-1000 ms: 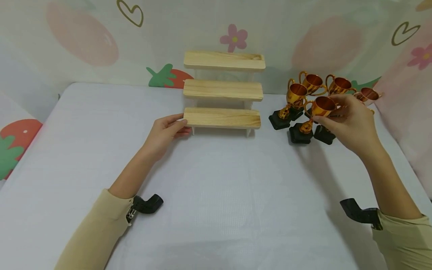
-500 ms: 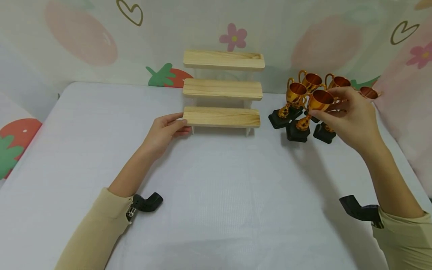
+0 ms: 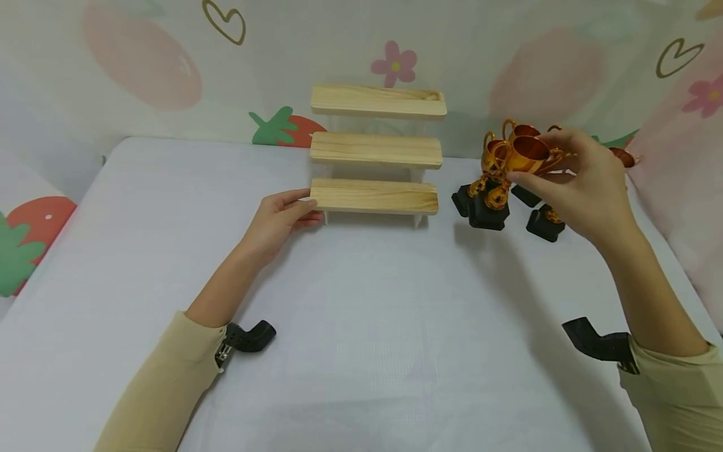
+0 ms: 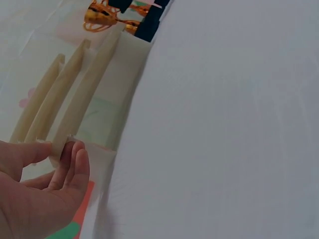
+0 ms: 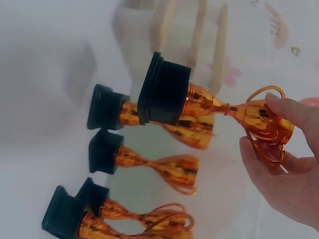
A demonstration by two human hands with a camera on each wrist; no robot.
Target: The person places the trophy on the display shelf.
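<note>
In the head view my right hand (image 3: 582,182) pinches a gold trophy cup (image 3: 499,182) with a black base by its bowl. The right wrist view shows that trophy tilted on its side in the picture, thumb and fingers around the bowl and handles. Its shadow falls on the table below, apart from the base. My left hand (image 3: 277,229) grips the left end of the lowest board of a three-tier wooden stand (image 3: 374,196), thumb above and fingers beneath, as the left wrist view also shows (image 4: 55,179). Several more trophies (image 5: 159,169) stand behind and beside the held one.
A white-covered table (image 3: 361,326) lies beneath both arms. Behind the stand rises a pale backdrop (image 3: 260,69) printed with strawberries, hearts and flowers. One trophy base (image 3: 546,223) shows near the right hand, its cup mostly hidden by that hand.
My right hand has lifted the trophy and carried it slightly left, so it now overlaps the trophies behind it. The left hand has kept its hold on the board.
</note>
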